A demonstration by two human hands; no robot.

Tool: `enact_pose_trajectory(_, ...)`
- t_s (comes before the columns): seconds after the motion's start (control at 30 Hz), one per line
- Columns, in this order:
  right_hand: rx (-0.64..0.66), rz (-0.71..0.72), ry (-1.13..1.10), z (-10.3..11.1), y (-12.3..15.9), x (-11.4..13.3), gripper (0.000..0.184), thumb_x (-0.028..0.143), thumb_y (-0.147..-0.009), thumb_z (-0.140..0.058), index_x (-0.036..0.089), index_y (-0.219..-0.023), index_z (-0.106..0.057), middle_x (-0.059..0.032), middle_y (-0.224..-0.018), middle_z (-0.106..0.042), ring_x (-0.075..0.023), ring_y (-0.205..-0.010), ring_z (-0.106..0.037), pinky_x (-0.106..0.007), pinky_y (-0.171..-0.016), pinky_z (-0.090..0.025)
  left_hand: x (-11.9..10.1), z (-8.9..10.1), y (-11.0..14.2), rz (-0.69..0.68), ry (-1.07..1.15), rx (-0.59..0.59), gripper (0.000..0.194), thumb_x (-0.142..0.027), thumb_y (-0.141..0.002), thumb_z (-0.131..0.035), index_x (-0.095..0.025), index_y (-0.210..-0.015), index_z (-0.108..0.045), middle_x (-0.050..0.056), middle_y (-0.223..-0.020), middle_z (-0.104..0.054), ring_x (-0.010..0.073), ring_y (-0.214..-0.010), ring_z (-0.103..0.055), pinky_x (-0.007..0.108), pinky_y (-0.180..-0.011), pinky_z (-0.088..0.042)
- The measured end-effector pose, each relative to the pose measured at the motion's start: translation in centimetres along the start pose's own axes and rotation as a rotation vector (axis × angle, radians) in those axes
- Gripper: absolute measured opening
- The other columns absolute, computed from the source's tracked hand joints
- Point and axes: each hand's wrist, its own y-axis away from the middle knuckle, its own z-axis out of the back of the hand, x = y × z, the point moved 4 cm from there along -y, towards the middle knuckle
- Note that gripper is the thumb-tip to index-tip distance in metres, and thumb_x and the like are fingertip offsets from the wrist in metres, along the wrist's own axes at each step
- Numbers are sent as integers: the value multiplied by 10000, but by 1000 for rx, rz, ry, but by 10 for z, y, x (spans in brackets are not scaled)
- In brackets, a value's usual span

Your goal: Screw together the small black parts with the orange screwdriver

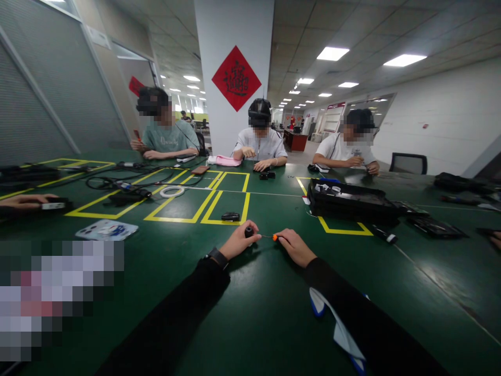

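Observation:
My left hand [239, 241] is closed around a small dark round piece [249, 231], whose exact kind I cannot make out. My right hand [295, 247] grips a screwdriver [275, 237] with an orange part showing at the fingertips. Its thin shaft points left and reaches the left thumb and fingertips; whether the tip touches the dark piece is too small to tell. Both hands are just above the green table [266, 303]. Beyond the left hand lies a black cylindrical object [230, 216] inside a yellow tape outline.
A black open case [348, 201] with small parts stands at right. Black cables [113, 183] and a white ring [172, 191] lie at left. A blue-and-white item [344, 334] is beside my right sleeve. Several people sit around the table; a co-worker's hand [33, 201] rests at far left.

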Motion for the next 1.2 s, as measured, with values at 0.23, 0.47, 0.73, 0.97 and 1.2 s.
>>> enact_pose_trajectory(0.23, -22, 3, -30, 0, 0, -3, 186, 211, -842, -432, 185, -950, -581, -48, -904, -586, -164, -872, -500, -311, -806, -376, 2, -3, -1, -25, 38, 53, 241, -337, -695, -594, -172, -844, -501, -19, -740, -529, 109, -680, -505, 243, -672, -401)
enact_pose_trajectory(0.47, -42, -7, -60, 2, 1, -2, 176, 181, -815, -466, 185, -948, -582, -50, -912, -582, -169, -878, -503, -326, -812, -378, 1, -3, -1, -24, 37, 58, 252, -321, -683, -604, -172, -857, -498, -21, -737, -531, 114, -682, -511, 255, -684, -398)
enact_pose_trajectory(0.73, -53, -2, -57, 4, 3, -2, 179, 164, -801, -479, 190, -942, -585, -48, -903, -585, -170, -875, -503, -331, -813, -378, 0, -2, -1, -3, 39, 46, 245, -312, -676, -607, -170, -849, -509, -13, -744, -540, 118, -691, -514, 259, -696, -400)
enact_pose_trajectory(0.97, -61, 3, -61, 4, 3, -2, 180, 161, -799, -483, 188, -943, -587, -46, -904, -586, -167, -873, -502, -326, -814, -378, -1, -3, -1, -8, 39, 48, 235, -332, -695, -589, -172, -849, -511, -15, -737, -527, 111, -679, -503, 249, -677, -402)
enact_pose_trajectory(1.2, -64, -21, -64, 5, 2, -1, 186, 179, -799, -482, 189, -948, -593, -48, -916, -582, -165, -883, -500, -326, -820, -376, -1, -2, -1, -1, 34, 32, 220, -325, -693, -590, -172, -832, -516, -13, -730, -517, 114, -684, -496, 248, -678, -405)
